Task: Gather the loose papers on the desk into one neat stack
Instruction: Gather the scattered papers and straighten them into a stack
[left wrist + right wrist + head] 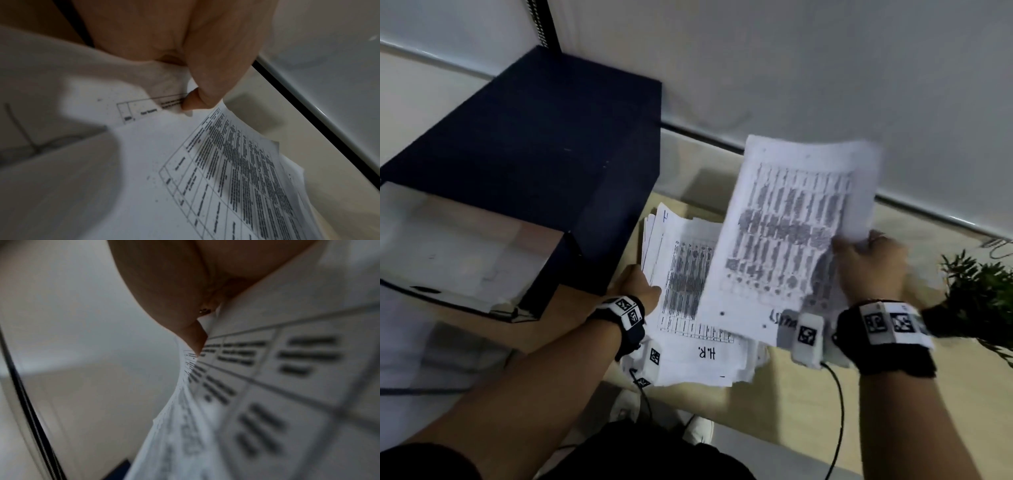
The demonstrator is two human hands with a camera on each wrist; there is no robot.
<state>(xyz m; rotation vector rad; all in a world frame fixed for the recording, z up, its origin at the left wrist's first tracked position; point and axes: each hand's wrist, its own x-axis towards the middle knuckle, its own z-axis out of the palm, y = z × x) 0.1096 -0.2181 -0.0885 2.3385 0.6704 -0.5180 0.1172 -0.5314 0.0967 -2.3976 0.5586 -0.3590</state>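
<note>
Right hand (871, 265) pinching lifted sheet (791, 233) by right edge, above pile (681, 291) on bench (808, 394). Left hand (635, 284) gripping pile's left edge. My worry: one-edge hold lets sheet sag, land askew, or shove ragged pile further out of square.

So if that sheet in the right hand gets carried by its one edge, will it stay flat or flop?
Likely flop: the sheet already bows while the right hand grips one edge. It looks thin and light, so it may flutter or slide off the uneven pile when dropped.
</note>
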